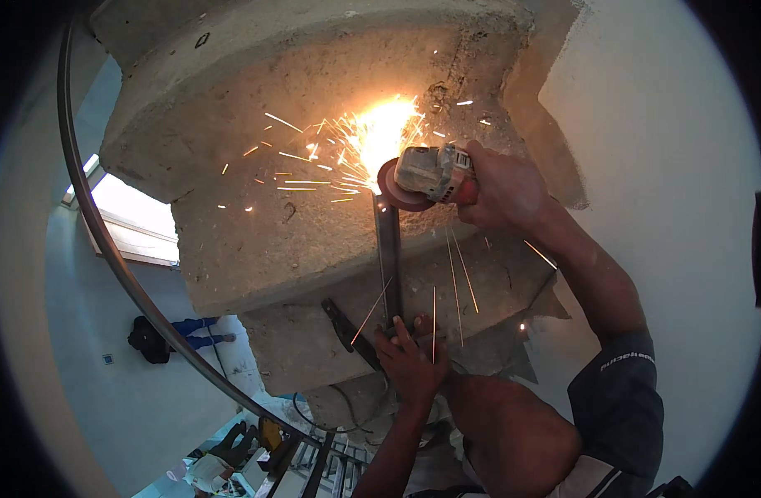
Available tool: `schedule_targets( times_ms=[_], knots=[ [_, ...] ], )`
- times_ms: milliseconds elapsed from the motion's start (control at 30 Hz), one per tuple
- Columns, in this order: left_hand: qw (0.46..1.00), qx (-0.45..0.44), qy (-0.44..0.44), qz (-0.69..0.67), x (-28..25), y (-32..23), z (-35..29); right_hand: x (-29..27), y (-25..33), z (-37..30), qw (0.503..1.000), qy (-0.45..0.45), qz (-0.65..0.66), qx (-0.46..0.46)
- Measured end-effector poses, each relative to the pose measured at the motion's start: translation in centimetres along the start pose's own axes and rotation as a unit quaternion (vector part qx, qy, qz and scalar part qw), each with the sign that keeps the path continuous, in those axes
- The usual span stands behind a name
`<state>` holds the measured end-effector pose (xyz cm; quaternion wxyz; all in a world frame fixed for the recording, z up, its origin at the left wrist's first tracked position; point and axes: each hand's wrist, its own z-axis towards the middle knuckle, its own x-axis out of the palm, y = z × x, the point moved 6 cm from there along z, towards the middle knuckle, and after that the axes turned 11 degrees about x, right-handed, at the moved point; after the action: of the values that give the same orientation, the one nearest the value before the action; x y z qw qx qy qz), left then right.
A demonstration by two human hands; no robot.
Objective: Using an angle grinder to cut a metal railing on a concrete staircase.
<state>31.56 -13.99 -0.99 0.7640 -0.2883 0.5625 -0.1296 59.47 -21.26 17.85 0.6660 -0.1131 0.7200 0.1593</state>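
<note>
My right hand [507, 187] is wrapped round the body of an angle grinder [430, 170], gripping it from the right. The reddish-brown disc [407, 197] meets the upper end of a dark metal bar [389, 257], and bright sparks [385, 133] spray up and to the left from there. At the bar's near end my left hand [414, 357] is closed on it, fingers bent over the metal. Just left of that hand lies a long black object [345, 328], its kind unclear. The glare hides the contact point.
Rough concrete stair steps [256, 224] are beneath the work, with a pale wall [646, 149] at right. A curved metal rail [140, 290] runs down the left. Far below are a person [160, 339], a ladder [339, 469] and a cable [339, 427].
</note>
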Motion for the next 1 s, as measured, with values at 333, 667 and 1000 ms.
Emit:
schedule_targets(
  times_ms=[333, 667, 1000],
  knots=[
    [1.0, -0.009, 0.008, 0.02, 0.0, 0.2, -0.2, -0.4, 1.2, -1.1, 0.999, 0.037, 0.003, -0.03],
    [1.0, -0.002, 0.023, -0.012, 0.2, 1.2, -0.5, -1.6, 3.5, -1.9, 0.998, 0.024, -0.037, -0.039],
    [1.0, 0.001, 0.016, 0.021, 0.1, 0.9, -0.7, -0.8, -0.3, -2.1, 0.999, 0.031, -0.03, 0.016]
  ],
)
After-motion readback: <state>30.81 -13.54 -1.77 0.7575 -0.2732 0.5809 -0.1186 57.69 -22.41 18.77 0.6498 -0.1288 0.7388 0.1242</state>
